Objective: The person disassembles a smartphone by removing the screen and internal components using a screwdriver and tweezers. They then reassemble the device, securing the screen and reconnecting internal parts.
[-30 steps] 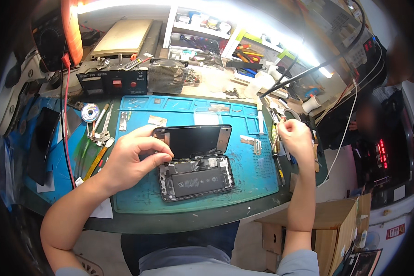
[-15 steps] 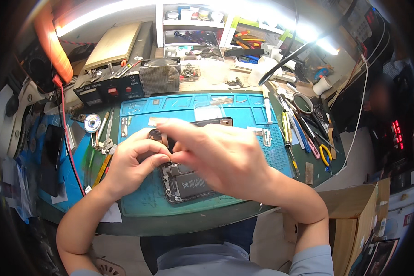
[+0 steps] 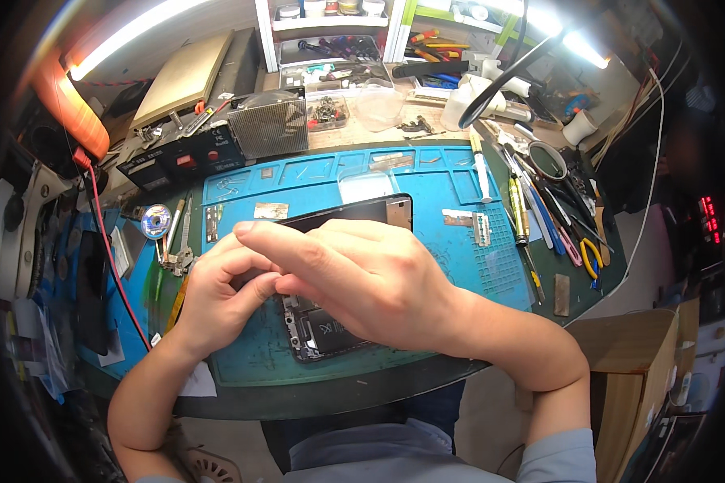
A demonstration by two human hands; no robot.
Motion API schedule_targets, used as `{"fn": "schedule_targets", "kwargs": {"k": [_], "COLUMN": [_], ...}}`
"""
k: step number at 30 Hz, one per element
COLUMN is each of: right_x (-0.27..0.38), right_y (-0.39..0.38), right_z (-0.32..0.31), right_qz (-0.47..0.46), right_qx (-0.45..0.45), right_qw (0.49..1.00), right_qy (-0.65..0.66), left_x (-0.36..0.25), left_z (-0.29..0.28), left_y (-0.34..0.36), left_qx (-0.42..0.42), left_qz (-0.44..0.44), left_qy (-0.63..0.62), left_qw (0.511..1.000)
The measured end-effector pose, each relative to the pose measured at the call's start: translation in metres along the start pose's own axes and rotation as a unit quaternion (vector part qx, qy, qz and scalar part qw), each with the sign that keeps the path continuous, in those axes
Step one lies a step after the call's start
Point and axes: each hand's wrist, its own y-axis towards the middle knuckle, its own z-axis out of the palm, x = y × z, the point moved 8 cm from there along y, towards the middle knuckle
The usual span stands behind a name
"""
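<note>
Reaching across the phone point(image 3: 300, 344) from the right, the right hand point(image 3: 383, 278) covers its middle and meets the left hand point(image 3: 221, 306) at the phone's left side. The phone lies in two parts on the blue mat point(image 3: 258, 369), just under the right hand and just right of the left one. Its body is nearer the person, with the left end and part of the black battery point(image 3: 327, 332) showing below the right palm. The screen point(image 3: 362, 212) is on the far side, its right corner showing beyond the knuckles; its tilt is hard to tell.

The left hand has its thumb and forefinger bent close together, but I cannot tell whether they pinch anything, since the right hand hides the tips. The right hand has one finger stretched out over the left fingers and another tip beside the left thumb; what it holds, if anything, cannot be told.

Right of the screen, a blade point(image 3: 482, 229) lies on the mat, and a syringe point(image 3: 481, 167) lies farther back. Yellow-handled pliers point(image 3: 594, 259) rest on the dark surface point(image 3: 298, 401), well apart from the hands. A spool point(image 3: 156, 220) lies beyond the left hand, to its left.
</note>
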Motion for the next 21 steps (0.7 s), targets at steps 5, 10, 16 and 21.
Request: {"fn": "schedule_targets", "kwargs": {"k": [5, 10, 16, 21], "right_x": [-0.001, 0.001, -0.004, 0.003], "right_y": [-0.001, 0.002, 0.008, 0.012], "right_z": [0.002, 0.0, -0.001, -0.001], "right_qz": [0.015, 0.014, 0.019, 0.029], "right_qx": [0.008, 0.011, -0.034, -0.03], "right_qw": [1.0, 1.0, 0.997, 0.996], "right_qy": [-0.008, -0.005, 0.065, 0.077], "left_x": [-0.005, -0.008, 0.0, -0.004], "left_z": [0.0, -0.001, -0.001, 0.003], "left_y": [0.001, 0.001, -0.001, 0.003], "left_qx": [0.008, 0.003, 0.001, 0.004], "left_qz": [0.003, -0.016, -0.015, -0.005], "left_qy": [0.008, 0.009, -0.016, -0.061], "left_qw": [1.0, 1.0, 1.0, 0.998]}}
